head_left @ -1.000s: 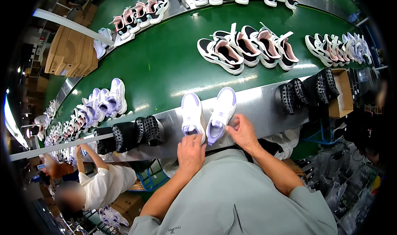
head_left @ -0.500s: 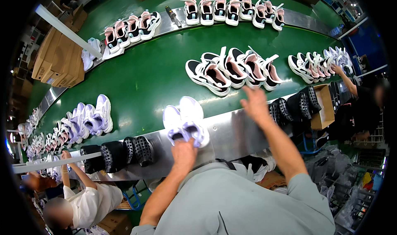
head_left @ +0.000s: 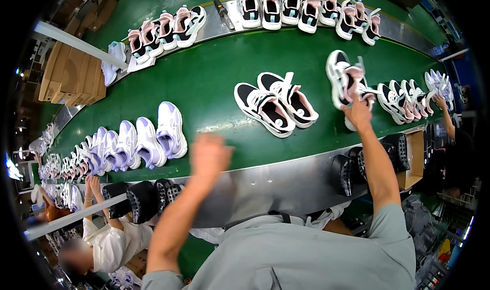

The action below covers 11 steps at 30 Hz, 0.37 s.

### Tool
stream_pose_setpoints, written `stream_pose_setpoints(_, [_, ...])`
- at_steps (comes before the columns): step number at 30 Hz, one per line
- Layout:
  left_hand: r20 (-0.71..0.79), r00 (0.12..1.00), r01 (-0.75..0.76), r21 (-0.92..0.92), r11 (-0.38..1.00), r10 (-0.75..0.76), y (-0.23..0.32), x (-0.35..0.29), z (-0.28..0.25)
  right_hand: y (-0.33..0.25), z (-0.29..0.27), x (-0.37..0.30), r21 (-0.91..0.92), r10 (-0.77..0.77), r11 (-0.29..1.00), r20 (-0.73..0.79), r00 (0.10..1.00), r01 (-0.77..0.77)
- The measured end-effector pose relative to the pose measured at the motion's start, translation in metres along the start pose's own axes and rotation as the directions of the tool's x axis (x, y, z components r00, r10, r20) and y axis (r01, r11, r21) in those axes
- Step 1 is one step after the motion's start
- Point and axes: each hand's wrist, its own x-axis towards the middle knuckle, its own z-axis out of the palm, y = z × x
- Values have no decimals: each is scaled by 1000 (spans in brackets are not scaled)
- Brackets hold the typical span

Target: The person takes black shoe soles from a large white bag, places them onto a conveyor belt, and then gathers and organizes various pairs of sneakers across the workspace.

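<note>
My right hand [head_left: 359,115] is closed on the heel end of a pair of black, white and pink sneakers [head_left: 337,74] at the right of the green belt; the fingers partly cover the second shoe. A matching pair of sneakers [head_left: 261,109] lies side by side mid-belt, toes pointing away to the left. My left hand [head_left: 210,158] is over the belt's near edge, smeared by motion, so its fingers cannot be made out. Beyond it, white and lavender sneakers [head_left: 172,128] stand at the near end of a row on the left.
Black textured blocks [head_left: 144,200] sit on the steel ledge [head_left: 255,185], with more at the right beside an open cardboard box [head_left: 414,155]. Sneakers [head_left: 291,7] line the far ledge near a dark tool [head_left: 223,13]. Co-workers' hands [head_left: 93,188] reach in at left and right.
The lavender pair has gone from my left hand to the row at left, and that hand has moved left. My right hand has taken a black-and-white pair from the middle and moved it right.
</note>
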Motion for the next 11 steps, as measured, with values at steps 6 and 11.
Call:
stream_pose_setpoints(6, [-11,1000,-8,-345,938,5,149,77,75,-60,-31,-61,270,-600,763,-39,799,587])
stream_pose_setpoints(11, [219,976,94,-333,938,-20,112,97,76,-108,-8,-92,348,-609,765,117,785,542])
